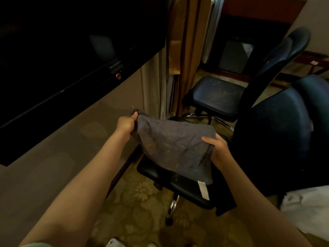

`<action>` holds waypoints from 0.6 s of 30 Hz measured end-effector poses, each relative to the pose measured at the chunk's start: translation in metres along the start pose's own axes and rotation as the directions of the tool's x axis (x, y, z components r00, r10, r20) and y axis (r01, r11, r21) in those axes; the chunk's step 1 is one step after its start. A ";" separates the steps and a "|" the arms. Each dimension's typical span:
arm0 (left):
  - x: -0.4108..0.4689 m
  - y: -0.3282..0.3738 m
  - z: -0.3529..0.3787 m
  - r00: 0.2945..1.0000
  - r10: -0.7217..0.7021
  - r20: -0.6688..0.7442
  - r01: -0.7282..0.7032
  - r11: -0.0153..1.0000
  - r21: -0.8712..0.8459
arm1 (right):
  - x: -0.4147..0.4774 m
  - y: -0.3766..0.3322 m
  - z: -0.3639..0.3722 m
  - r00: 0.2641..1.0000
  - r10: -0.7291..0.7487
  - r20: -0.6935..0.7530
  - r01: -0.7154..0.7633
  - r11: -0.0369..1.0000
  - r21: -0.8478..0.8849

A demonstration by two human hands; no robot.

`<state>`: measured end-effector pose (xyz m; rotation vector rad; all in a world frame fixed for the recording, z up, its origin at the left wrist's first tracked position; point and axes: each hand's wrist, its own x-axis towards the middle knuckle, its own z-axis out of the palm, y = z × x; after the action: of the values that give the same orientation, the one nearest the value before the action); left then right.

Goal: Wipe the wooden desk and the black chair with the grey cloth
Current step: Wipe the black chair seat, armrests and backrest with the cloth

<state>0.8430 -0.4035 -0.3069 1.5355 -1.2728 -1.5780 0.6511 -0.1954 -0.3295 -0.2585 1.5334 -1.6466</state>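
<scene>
1. Head view shows the grey cloth (174,145) held spread in the air over the seat of the near black chair (156,172), touching neither the seat nor the wooden desk (44,157) on the left.
2. The left hand (127,123) pinches the cloth's far-left corner between thumb and fingers, and the right hand (218,148) has its fingers curled round the right edge. The left pinch is the narrower hold. If it slips, the cloth swings down and may land on the carpet (138,198), picking up grit.
3. Brownish specks seem to mark the cloth's face, though the dim light makes this uncertain. A soiled side pressed down would smear the seat rather than clean it.
4. The chair stands on a chrome post with castors. A firm push could roll or swivel it away from the hand, leaving patches unwiped.
5. The white label (203,190) hangs at the near corner and could drag or catch on the seat edge.
6. The television (71,50) hangs close over the desk, so a wide stroke there risks knocking it.
</scene>
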 end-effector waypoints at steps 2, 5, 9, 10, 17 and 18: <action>0.011 -0.001 -0.005 0.999 -0.048 0.009 0.048 0.999 0.009 | 0.002 -0.005 -0.001 0.999 0.016 0.052 -0.012 0.997 -0.074; 0.023 -0.002 -0.010 0.997 -0.068 -0.024 0.070 0.993 0.099 | -0.001 -0.018 0.000 1.000 -0.003 0.029 0.007 0.987 -0.163; 0.037 -0.017 -0.015 0.992 -0.125 0.009 0.121 0.976 0.182 | -0.002 -0.036 0.007 0.998 0.053 -0.019 -0.052 0.999 0.016; 0.039 -0.023 -0.016 0.985 -0.168 0.042 0.157 0.969 0.193 | -0.003 -0.041 0.011 0.996 0.084 0.012 -0.085 0.993 0.081; 0.016 -0.061 -0.004 0.796 -0.461 0.393 0.373 0.884 0.282 | -0.014 -0.072 0.044 0.951 0.299 0.075 -0.307 0.904 0.297; 0.011 -0.066 -0.001 0.759 -0.488 0.432 0.433 0.873 0.224 | -0.015 -0.075 0.047 0.945 0.315 0.085 -0.324 0.884 0.336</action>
<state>0.8558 -0.3897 -0.3708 1.6814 -1.3069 -2.3614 0.6589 -0.2271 -0.2462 0.1560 1.1628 -1.5998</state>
